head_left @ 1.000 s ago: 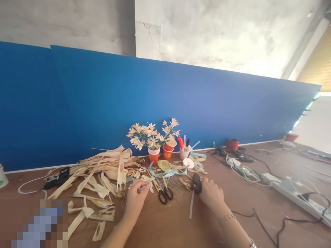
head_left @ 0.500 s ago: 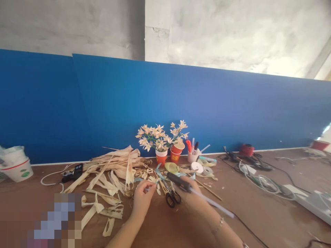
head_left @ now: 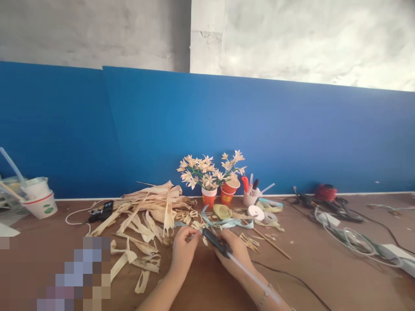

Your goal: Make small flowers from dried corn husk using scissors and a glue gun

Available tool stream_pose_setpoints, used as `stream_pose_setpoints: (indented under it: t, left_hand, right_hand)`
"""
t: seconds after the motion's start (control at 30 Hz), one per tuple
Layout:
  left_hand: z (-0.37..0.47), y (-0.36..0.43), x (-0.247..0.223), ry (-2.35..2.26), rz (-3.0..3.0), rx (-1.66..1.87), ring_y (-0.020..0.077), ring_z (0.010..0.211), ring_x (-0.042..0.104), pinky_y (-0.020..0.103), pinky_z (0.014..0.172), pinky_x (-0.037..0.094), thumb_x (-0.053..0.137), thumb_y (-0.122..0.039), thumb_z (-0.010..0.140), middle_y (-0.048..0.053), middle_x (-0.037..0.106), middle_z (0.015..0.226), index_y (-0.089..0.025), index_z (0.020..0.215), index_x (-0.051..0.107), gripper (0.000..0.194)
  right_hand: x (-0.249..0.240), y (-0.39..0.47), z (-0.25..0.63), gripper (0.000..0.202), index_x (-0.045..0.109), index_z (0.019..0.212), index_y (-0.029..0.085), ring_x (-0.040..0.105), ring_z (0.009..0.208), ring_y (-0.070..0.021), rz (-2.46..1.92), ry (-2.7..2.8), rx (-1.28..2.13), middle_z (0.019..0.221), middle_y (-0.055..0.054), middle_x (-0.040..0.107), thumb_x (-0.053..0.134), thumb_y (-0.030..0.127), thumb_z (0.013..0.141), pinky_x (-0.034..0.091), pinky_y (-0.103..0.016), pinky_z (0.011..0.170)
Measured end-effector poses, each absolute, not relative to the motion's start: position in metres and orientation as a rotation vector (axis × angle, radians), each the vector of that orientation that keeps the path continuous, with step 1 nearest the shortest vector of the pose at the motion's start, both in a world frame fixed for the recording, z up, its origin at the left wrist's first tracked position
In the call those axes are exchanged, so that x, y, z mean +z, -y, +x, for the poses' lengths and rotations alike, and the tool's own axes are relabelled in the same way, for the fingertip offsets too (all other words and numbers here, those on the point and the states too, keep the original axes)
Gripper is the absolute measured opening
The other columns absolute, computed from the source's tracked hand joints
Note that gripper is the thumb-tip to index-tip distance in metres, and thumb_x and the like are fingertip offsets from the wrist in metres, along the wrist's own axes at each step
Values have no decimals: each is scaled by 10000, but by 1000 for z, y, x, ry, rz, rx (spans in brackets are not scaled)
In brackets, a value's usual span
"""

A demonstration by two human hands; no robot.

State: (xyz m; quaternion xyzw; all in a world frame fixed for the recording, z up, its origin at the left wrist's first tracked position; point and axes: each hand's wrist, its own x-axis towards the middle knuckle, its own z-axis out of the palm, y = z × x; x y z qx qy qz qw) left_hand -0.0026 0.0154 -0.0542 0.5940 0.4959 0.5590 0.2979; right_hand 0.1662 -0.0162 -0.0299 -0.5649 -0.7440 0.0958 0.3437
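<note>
My right hand (head_left: 238,255) grips a black glue gun (head_left: 216,242); a long translucent glue stick (head_left: 251,276) juts from its rear. The gun's nozzle end reaches my left fingertips. My left hand (head_left: 184,250) is closed in a pinch, and whatever lies between thumb and finger is too small to make out. Just beyond the hands lie light blue strips (head_left: 238,223) and small pale husk pieces (head_left: 191,216). Behind them, cream husk flowers (head_left: 202,170) on green stems stand in a paper cup (head_left: 209,196), with more flowers in stacked red cups (head_left: 227,196) beside it.
Dried corn husks (head_left: 152,198) spread over the left of the brown table (head_left: 201,293). A pen cup (head_left: 249,198), a white roll (head_left: 256,212) and a thin stick (head_left: 272,244) lie right of centre. Cables (head_left: 348,237) tangle farther right. A white cup (head_left: 42,205) stands far left.
My right hand has brought the glue gun's nozzle in to my left fingertips. The black-handled scissors no longer show. The view has turned slightly left.
</note>
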Motion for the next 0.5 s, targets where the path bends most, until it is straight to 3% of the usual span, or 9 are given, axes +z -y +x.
stream_pose_setpoints:
  t: [0.5]
  left_hand:
    - [-2,-15,-54,-1321,1564,1491,190,689,590,297,643,474,586,-366,745,27,631,686,-177,636,661,231]
  right_hand:
    - [-30,16,166,69,499,657,191,525,643,-154,-1530,1984,177,699,-16,574,517,127,639,322,-218,566]
